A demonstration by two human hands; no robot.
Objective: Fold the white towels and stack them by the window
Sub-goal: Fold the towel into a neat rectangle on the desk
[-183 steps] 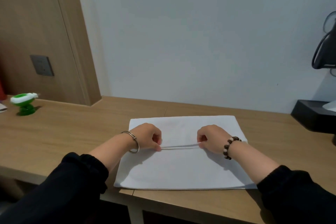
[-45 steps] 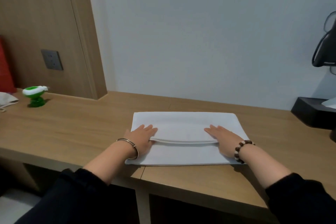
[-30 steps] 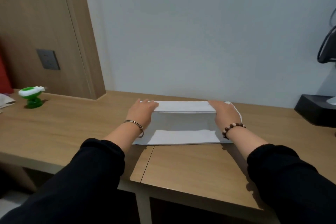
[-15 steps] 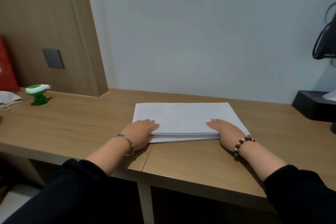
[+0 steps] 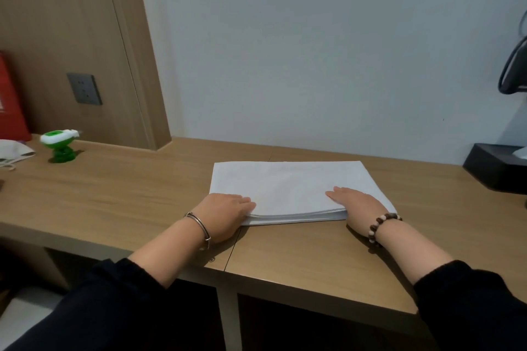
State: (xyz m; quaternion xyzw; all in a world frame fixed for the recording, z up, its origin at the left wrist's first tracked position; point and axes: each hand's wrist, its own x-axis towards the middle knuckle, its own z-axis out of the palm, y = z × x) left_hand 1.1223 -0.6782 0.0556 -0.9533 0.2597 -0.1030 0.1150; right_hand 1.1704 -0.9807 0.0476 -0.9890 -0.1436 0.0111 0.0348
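Hands lie flat on one folded white towel (image 5: 288, 185), which sits on the wooden desk (image 5: 128, 194) near the front edge, right of the middle. The left hand (image 5: 228, 214) covers the towel's near left corner, palm down, fingers straight and together, pointing right; it grips nothing. The right hand (image 5: 353, 202) rests on the near right corner, palm down, fingers stretched towards the left and a little forward, pressing rather than grasping. Both forearms are bare below black sleeves. One silver bangle (image 5: 199, 225) circles the left wrist and one bead bracelet (image 5: 379, 225) the right. One green-and-white gadget (image 5: 60, 145) stands near the desk's far left corner, and one black box (image 5: 496, 168) is at the right edge.
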